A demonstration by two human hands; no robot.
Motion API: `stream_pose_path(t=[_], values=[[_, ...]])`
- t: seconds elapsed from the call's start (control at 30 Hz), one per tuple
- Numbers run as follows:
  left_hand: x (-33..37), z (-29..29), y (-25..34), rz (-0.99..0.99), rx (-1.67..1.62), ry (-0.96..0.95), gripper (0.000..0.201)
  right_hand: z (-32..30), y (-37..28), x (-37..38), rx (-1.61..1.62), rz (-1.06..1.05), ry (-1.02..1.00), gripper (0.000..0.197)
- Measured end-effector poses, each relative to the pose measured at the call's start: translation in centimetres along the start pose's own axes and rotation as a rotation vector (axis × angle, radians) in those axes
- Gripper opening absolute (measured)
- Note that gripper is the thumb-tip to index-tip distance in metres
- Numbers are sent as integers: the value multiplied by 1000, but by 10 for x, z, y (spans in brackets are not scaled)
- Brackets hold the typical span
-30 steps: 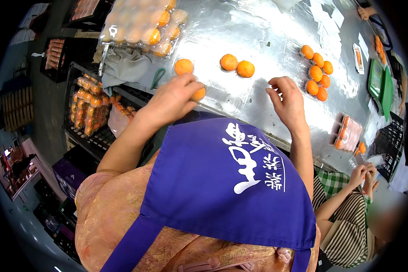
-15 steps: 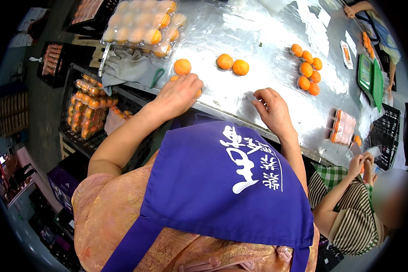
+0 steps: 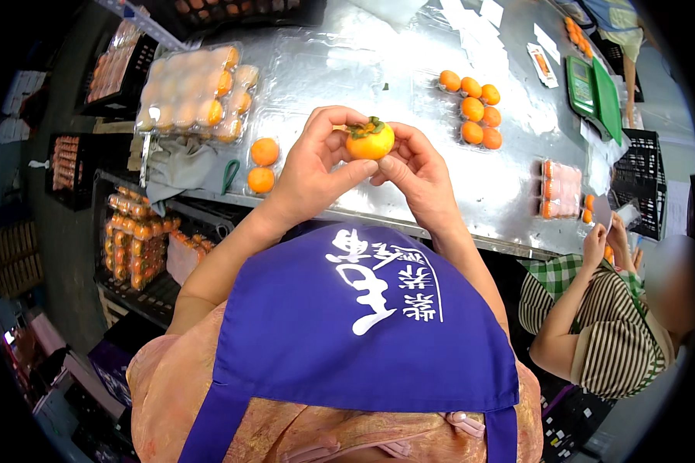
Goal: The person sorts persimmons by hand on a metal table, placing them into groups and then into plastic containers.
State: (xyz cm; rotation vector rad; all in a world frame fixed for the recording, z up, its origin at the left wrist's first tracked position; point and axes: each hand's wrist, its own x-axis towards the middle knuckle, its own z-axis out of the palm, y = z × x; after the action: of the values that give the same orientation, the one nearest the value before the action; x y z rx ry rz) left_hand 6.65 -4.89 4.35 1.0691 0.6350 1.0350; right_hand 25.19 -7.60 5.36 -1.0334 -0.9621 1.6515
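Note:
In front of my apron, over the metal table, a yellow-orange persimmon point(image 3: 370, 143) with a green leafy calyx is held between both hands. My left hand point(image 3: 310, 168) grips it from the left with thumb and curled fingers. From the right, my right hand point(image 3: 420, 179) closes on it, its thumb near the left thumb. Left of my hands, two loose persimmons, one farther point(image 3: 265, 152) and one nearer point(image 3: 261, 180), lie by the table edge. Several more persimmons point(image 3: 472, 109) sit in a clear tray to the right. My hands hide the table behind them.
Stacked clear packs of persimmons point(image 3: 189, 92) stand at the left, beside grey gloves point(image 3: 181, 166). Below is a black crate point(image 3: 139, 297) with packs. A green scale point(image 3: 594, 96) and a filled pack point(image 3: 561, 189) are at the right, near a co-worker's hands point(image 3: 606, 243).
My left hand has lifted a persimmon from the table edge and moved right. My right hand has moved in to meet it. The whole view has shifted.

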Motion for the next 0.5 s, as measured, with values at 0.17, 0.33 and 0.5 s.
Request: stream_pose_path(t=[0.17, 0.33, 0.5], values=[[12, -7, -6, -2, 238, -67, 28, -17, -1, 0, -106, -50, 73, 45], [23, -4, -10, -50, 114, -9, 17, -22, -1, 8, -116, -106, 56, 53], [35, -4, -16, 134, 391, -24, 6, -25, -4, 14, -156, -129, 85, 58]])
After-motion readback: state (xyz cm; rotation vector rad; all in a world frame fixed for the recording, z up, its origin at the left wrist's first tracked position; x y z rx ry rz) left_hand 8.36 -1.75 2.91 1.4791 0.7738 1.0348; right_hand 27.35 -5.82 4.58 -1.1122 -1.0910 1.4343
